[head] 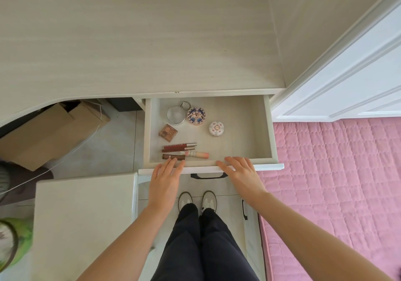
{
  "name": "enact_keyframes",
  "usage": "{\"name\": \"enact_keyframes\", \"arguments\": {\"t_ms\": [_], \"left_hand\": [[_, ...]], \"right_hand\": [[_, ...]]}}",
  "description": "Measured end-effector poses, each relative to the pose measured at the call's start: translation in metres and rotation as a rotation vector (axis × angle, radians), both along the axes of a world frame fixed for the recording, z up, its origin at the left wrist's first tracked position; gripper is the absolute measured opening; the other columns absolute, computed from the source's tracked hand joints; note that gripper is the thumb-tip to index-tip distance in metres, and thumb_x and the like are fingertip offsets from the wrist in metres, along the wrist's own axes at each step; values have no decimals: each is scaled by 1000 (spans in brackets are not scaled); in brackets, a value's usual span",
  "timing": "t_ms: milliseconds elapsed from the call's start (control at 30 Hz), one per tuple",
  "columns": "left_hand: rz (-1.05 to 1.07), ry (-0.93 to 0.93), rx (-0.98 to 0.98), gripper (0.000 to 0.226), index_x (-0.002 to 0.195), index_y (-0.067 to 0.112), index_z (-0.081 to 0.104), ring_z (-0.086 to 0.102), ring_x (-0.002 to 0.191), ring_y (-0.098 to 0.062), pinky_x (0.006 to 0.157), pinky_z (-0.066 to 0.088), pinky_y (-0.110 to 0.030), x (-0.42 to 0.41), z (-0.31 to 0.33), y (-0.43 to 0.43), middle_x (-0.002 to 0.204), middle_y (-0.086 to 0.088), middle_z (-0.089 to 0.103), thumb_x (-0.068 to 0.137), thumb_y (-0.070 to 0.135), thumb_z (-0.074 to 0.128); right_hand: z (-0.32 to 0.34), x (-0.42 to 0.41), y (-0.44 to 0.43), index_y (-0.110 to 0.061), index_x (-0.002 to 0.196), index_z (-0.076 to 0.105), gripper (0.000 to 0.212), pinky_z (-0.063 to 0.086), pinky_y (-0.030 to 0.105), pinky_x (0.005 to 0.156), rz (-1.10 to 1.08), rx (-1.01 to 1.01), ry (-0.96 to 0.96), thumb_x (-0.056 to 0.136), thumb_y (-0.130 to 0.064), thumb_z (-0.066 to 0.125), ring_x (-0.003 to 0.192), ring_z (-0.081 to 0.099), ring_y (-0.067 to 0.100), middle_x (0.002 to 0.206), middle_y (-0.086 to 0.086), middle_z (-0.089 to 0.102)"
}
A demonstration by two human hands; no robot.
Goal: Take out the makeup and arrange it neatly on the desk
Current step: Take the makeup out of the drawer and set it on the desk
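Under the pale desk I see the drawer open, makeup at its 9 o'clock, left hand and right hand flat, fingers straight, on its front rim.

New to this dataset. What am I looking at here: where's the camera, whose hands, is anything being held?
There is no robot here. A person wears one wide-angle camera on the head, looking down at their own hands. The left hand and right hand lie flat, fingers straight, on the front edge of an open drawer under the desk top. Neither hand holds anything. In the drawer lie a clear round case with a key ring, a blue patterned compact, a small white compact, a square eyeshadow palette and a row of lip tubes. No makeup is on the desk top yet.
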State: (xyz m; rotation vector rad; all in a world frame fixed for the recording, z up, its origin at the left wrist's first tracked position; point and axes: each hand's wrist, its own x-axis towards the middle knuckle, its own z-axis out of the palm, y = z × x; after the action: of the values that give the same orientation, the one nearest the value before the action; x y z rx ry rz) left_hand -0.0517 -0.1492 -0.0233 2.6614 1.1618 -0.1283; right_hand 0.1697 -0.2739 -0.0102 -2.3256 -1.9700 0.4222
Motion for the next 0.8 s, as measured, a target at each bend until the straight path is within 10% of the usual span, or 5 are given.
{"name": "enact_keyframes", "arguments": {"t_ms": [400,800], "left_hand": [[39,-36,2,30,114,13,69,64,105,-25,90,51,-40,-3,11,-20,109,-6,70,84,19,71],[264,-36,-192,27,115,14,64,59,96,-21,76,53,-35,38,10,39,102,-3,68,96,26,49]], "right_hand": [[4,-10,-16,-21,114,65,60,53,45,85,-28,-123,89,60,-3,84,99,63,30,112,5,66],[8,11,43,-21,130,56,34,42,32,91,-185,-256,310,99,-20,41,124,43,19,125,0,59]]}}
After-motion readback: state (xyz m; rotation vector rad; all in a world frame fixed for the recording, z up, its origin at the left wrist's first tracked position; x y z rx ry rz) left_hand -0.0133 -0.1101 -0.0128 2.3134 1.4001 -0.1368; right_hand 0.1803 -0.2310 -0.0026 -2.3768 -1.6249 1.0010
